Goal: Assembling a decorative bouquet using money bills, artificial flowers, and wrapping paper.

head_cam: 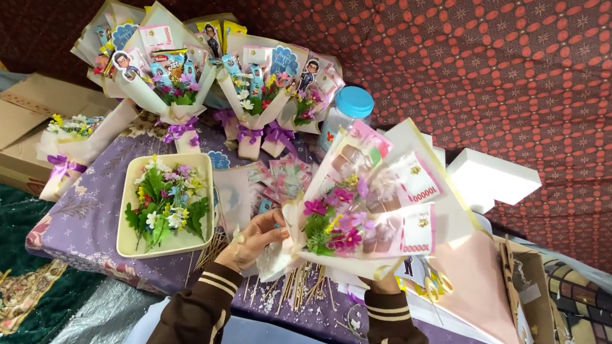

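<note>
1. Head view: the left hand (255, 235), in a brown sleeve with cream stripes, pinched the white wrapping at the 9 o'clock edge of a bouquet of pink and purple paper flowers with printed paper slips in cream and pink wrap (365, 208); its fingers were curled narrow on the paper.
2. The right hand (384, 284) sat under the bouquet at 6 o'clock, mostly hidden; I could not tell how its fingers lay, though it seemed to bear the bouquet.
3. The bouquet was tilted above the purple patterned tablecloth (87, 225), near the table's middle.
4. At 9 o'clock of the left hand lay a cream square tray of small artificial flowers (167, 202).
5. At 12 o'clock stood a row of finished wrapped bouquets with purple ribbons (211, 79) and a clear jar with a blue lid (347, 112).
</note>
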